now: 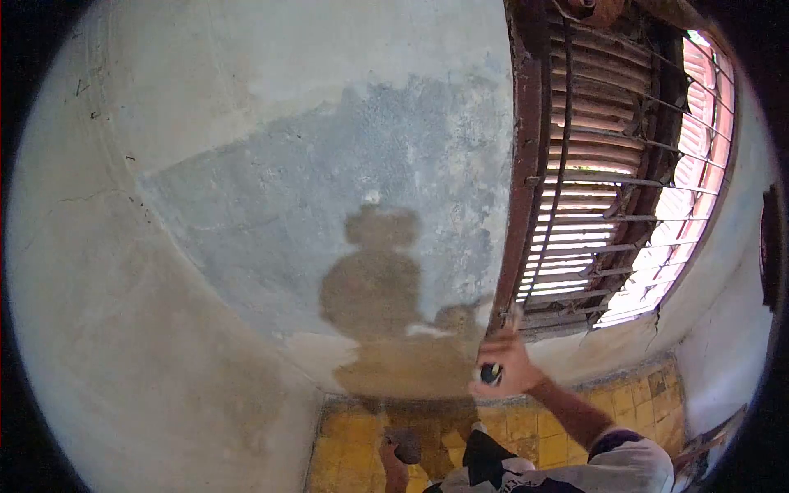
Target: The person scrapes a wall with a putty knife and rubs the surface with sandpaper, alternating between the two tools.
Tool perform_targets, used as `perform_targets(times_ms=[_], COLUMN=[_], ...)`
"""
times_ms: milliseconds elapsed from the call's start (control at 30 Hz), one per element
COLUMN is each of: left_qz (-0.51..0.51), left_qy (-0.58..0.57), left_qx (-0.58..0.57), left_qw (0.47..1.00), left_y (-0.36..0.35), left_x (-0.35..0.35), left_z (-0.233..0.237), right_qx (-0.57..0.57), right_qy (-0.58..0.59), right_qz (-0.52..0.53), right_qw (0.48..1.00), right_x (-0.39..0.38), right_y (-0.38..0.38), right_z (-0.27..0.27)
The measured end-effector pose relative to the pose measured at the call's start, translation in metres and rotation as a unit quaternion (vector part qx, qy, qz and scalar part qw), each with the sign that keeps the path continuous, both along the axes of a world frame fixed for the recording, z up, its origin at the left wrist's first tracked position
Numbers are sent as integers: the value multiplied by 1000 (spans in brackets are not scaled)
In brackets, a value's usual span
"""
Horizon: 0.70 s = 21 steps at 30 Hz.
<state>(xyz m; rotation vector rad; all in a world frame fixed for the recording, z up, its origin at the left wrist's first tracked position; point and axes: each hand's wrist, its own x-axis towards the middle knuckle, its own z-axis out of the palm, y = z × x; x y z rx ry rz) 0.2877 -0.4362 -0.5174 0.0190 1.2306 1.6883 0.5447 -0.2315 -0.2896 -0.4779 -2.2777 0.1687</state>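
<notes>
My right hand (511,361) is raised in front of the wall, close to the lower corner of the window frame. Its fingers are wrapped round a tool with a black, rounded handle end (491,375); a thin pale part sticks up above the fist, too blurred to name. Low in the view, my left hand (393,464) grips a dark grey, rounded object (405,444), whose kind I cannot make out. Ahead is the wall's rough grey-blue patch (304,189), bordered by paler paint.
A brown wooden window frame (526,164) with slatted shutters (604,107) and metal bars stands at the right. My shadow (374,296) falls on the wall. Yellow floor tiles (567,431) lie below. A dark object (771,246) is on the far right wall.
</notes>
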Motion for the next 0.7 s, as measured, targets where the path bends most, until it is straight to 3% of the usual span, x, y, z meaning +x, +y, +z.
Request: perform_targets(times_ms=[100, 167, 233, 267, 333, 400, 500, 533, 633, 700], left_qz=[-27, 15, 56, 76, 81, 54, 9, 33, 79, 81], left_qy=[1, 56, 88, 95, 106, 112, 111, 106, 95, 99], left_qx=[54, 65, 65, 67, 95, 150, 249, 233, 191, 172], left_qw=[998, 996, 992, 990, 987, 981, 962, 966, 974, 977], left_y=[-1, 5, 3, 4, 10, 16, 22, 27, 35, 31], left_x=[11, 13, 17, 17, 19, 25, 16, 14, 19, 31], left_z=[28, 27, 20, 15, 30, 52, 21, 10, -7, 10], right_qx=[165, 244, 296, 325, 378, 393, 396, 392, 462, 469], right_qy=[47, 68, -33, -13, 29, -39, -112, -132, -126, -75], right_qz=[74, 152, 150, 176, 225, 242, 284, 299, 146, 185], right_qw=[982, 955, 943, 929, 898, 886, 866, 860, 865, 860], right_x=[0, -15, -29, -40, -60, -66, -66, -66, -64, -62], right_y=[42, 64, 78, 91, 110, 109, 107, 110, 177, 175], right_z=[86, 141, 194, 210, 234, 259, 283, 286, 315, 315])
